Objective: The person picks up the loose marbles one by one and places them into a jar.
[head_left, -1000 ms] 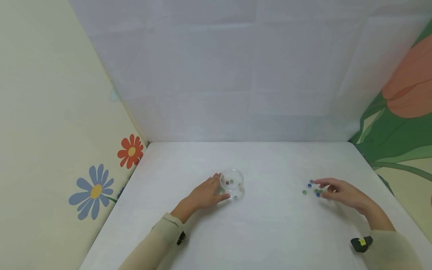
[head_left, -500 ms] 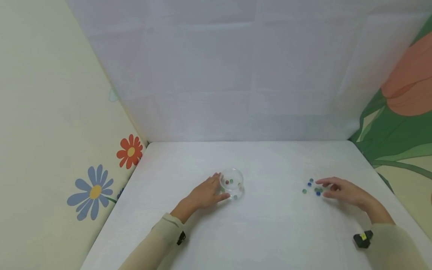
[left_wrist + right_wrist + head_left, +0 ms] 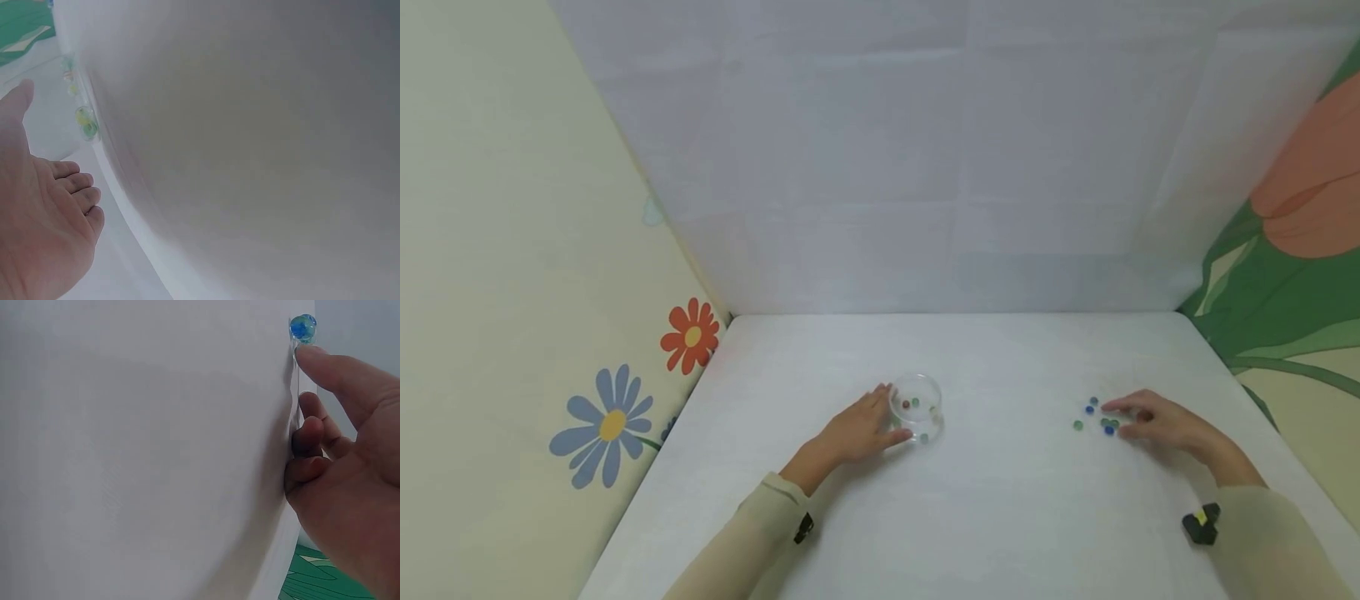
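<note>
My left hand (image 3: 859, 429) rests against the side of a clear round cup (image 3: 916, 379), its fingers along the left and its thumb across the front. In the cup lie several marbles, among them a dark red marble (image 3: 906, 404) and a green marble (image 3: 915, 402). To the right, my right hand (image 3: 1165, 423) hovers low beside several loose marbles, with index finger and thumb apart and the other fingers curled in. A blue marble (image 3: 1108, 431) is right by the thumb tip. In the right wrist view, the thumb is close to blue-green marbles (image 3: 86, 122).
The white-covered table (image 3: 992, 517) meets a white cloth backdrop (image 3: 865, 167) at the back. Another green marble (image 3: 1078, 425) lies left of the loose group, with a second blue marble (image 3: 1089, 410) behind it. Flower-patterned walls flank both sides.
My right hand has drawn back slightly to the right, its index finger coming away from the rear marble. My left hand and the cup stay in place.
</note>
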`<action>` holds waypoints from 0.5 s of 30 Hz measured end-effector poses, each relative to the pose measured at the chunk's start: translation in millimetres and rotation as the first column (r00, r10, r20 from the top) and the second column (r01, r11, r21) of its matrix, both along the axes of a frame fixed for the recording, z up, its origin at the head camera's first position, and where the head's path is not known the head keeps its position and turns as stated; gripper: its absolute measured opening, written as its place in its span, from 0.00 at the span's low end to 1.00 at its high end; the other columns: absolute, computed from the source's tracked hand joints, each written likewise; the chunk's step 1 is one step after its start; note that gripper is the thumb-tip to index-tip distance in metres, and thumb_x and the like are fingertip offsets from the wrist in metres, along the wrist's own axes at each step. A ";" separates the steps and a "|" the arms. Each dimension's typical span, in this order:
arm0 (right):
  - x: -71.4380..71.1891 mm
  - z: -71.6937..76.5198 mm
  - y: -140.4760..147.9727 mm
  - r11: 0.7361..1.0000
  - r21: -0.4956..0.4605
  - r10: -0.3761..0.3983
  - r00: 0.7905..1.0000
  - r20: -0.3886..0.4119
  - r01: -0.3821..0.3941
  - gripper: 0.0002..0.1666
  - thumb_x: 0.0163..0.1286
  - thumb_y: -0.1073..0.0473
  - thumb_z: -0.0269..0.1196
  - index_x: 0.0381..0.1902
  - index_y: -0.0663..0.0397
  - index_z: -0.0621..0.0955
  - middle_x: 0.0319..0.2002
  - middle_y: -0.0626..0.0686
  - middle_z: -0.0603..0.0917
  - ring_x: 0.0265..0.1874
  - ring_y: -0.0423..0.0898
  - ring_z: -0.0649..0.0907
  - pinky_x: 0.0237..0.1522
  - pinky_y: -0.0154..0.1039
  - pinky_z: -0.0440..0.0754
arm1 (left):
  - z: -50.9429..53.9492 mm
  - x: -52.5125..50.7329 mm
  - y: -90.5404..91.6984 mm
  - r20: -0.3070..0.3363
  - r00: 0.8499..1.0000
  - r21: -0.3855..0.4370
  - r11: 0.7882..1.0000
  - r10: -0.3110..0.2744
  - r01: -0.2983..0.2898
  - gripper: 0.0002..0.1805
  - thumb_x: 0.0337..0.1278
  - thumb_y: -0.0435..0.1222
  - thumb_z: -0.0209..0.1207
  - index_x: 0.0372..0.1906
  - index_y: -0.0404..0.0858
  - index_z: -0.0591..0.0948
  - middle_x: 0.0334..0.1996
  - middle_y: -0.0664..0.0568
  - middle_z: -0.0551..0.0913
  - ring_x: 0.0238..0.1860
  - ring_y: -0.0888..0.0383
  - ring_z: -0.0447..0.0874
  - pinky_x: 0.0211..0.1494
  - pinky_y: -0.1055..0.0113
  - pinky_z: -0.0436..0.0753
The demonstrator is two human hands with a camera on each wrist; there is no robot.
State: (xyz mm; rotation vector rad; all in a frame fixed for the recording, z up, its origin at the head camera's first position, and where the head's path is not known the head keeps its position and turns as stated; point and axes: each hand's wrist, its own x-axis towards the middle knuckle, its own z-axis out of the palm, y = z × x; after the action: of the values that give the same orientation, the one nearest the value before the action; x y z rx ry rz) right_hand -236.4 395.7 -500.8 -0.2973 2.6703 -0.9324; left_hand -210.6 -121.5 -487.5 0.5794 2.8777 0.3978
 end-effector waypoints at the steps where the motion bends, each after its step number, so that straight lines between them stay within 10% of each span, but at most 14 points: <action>1: -0.2 -1.2 0.4 1.000 0.003 -0.001 1.000 -0.002 0.001 0.28 0.67 0.56 0.70 0.63 0.55 0.81 0.60 0.66 0.74 0.50 0.55 0.73 0.45 0.42 0.74 | -0.1 -0.2 0.2 0.001 1.000 -0.002 1.000 -0.001 0.001 0.55 0.67 0.69 0.47 0.81 0.33 0.50 0.81 0.42 0.52 0.81 0.46 0.49 0.81 0.52 0.56; 15: -0.5 -1.1 -3.4 1.000 0.016 -0.022 1.000 0.019 0.022 0.23 0.68 0.57 0.68 0.59 0.55 0.83 0.60 0.67 0.73 0.52 0.59 0.73 0.51 0.54 0.76 | 1.4 -0.7 0.6 0.017 1.000 -0.005 1.000 0.001 -0.001 0.55 0.67 0.69 0.48 0.81 0.32 0.50 0.81 0.42 0.51 0.81 0.45 0.49 0.81 0.51 0.55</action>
State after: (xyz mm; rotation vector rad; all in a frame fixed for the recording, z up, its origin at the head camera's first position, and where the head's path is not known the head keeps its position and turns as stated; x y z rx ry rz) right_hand -236.9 392.3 -501.9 -0.2545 2.6673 -0.9162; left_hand -211.3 -120.9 -486.1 0.5716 2.8624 0.3930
